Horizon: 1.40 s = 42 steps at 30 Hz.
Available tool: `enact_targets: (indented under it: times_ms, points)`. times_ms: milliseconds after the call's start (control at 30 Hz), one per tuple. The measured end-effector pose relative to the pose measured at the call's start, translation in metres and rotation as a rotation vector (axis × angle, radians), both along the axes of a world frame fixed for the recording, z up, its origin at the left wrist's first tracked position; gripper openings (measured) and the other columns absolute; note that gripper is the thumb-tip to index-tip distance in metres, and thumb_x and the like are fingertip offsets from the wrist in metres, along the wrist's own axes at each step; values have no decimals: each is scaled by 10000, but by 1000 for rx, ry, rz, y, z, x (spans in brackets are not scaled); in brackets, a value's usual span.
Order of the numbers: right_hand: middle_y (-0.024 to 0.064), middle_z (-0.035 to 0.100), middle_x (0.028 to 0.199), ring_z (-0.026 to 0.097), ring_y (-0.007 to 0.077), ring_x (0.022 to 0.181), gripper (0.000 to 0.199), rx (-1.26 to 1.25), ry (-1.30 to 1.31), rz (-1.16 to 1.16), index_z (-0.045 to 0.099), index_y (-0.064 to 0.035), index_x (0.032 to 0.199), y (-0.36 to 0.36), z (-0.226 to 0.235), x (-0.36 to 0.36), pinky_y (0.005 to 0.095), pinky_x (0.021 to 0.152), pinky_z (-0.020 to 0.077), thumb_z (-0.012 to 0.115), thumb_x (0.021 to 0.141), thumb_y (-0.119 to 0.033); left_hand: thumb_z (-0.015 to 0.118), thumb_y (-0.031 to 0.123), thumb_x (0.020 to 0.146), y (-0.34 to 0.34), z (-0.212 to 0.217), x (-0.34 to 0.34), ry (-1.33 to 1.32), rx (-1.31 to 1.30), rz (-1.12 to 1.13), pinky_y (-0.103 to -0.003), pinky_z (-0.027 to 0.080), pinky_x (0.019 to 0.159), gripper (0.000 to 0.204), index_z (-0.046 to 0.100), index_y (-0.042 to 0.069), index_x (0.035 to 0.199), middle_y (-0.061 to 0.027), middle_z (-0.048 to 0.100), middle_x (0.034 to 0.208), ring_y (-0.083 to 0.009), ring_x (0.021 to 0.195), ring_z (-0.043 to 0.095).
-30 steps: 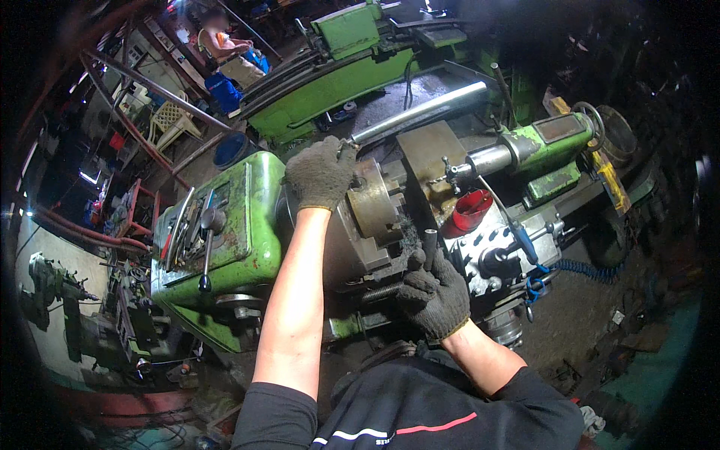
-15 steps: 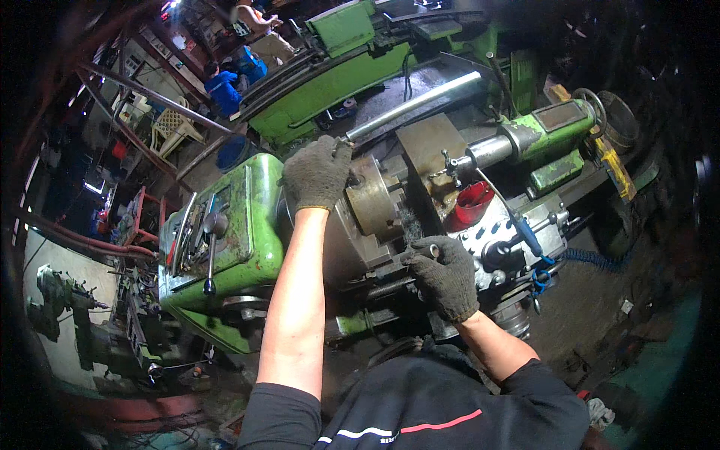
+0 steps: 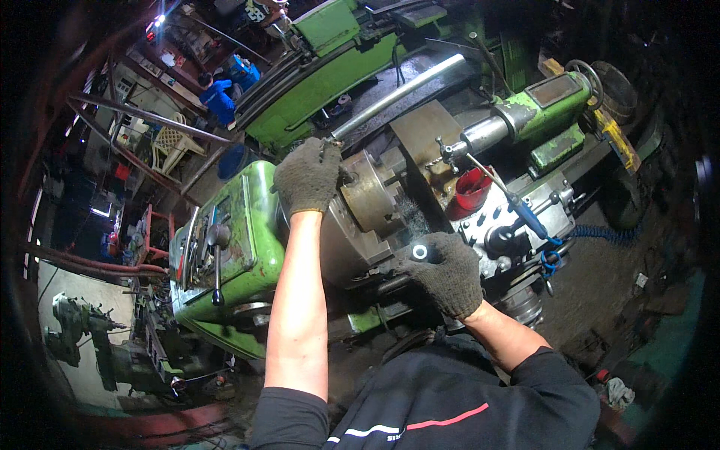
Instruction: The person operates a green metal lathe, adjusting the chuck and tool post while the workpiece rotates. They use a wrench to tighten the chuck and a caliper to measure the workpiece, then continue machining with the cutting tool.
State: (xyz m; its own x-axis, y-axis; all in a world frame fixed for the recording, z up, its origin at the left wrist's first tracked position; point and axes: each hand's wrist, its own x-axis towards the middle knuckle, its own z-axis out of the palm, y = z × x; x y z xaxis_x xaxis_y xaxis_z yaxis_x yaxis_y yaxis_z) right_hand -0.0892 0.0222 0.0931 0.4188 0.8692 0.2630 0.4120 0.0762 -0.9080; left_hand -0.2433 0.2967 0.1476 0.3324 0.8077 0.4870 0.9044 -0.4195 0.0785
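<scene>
I stand over a green lathe (image 3: 232, 225). My left hand (image 3: 307, 176), in a dark knit glove, rests closed on top of the round steel chuck (image 3: 371, 196), where a tool handle pokes out above the fingers. My right hand (image 3: 446, 274), also gloved, grips a short metal cylinder (image 3: 420, 251) whose shiny end faces up, just below and in front of the chuck. A long steel bar (image 3: 397, 94) lies behind the chuck.
The green tailstock (image 3: 544, 105) sits right of the chuck. A red cup (image 3: 472, 189) and a blue-handled tool (image 3: 525, 214) lie on the carriage. A second green machine (image 3: 330, 60) stands behind. A person in blue (image 3: 217, 94) is far back left.
My right hand has lifted from the carriage controls toward me, now holding the metal cylinder end-up. My left hand has stayed on the chuck.
</scene>
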Motion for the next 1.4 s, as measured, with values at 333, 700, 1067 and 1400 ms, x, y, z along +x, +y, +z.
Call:
enact_targets:
  times_ms: [333, 700, 1067, 1400]
  points:
    - [78, 730, 1114, 694, 164, 969, 299, 171, 351, -108, 727, -39, 1286, 42, -54, -5, 343, 877, 566, 800, 1016, -145, 736, 309, 915, -8, 5, 4, 50, 235, -236, -545, 559, 765, 171, 742, 173, 1019, -133, 730, 873, -401, 850, 732]
    - [104, 746, 1130, 700, 169, 915, 300, 86, 720, -495, 705, 32, 1340, 171, -133, 0, 330, 797, 595, 658, 1077, -106, 825, 344, 859, -35, 14, 2, -47, 65, -279, -525, 539, 718, 270, 739, 135, 1007, -134, 712, 842, -399, 786, 705]
    - [111, 752, 1088, 709, 176, 913, 336, 193, 634, -471, 695, 39, 1361, 210, -209, 9, 318, 826, 584, 681, 1060, -109, 888, 365, 853, -54, -3, -13, -36, 187, -393, -518, 486, 649, 269, 769, 141, 941, -126, 674, 801, -383, 710, 663]
    - [19, 733, 913, 639, 105, 749, 250, 211, 826, -320, 759, -2, 1257, 223, -164, 10, 297, 644, 511, 676, 1056, -124, 856, 421, 901, -33, -5, -14, 12, 162, -375, -499, 501, 626, 306, 797, 142, 1012, -115, 669, 783, -357, 680, 658]
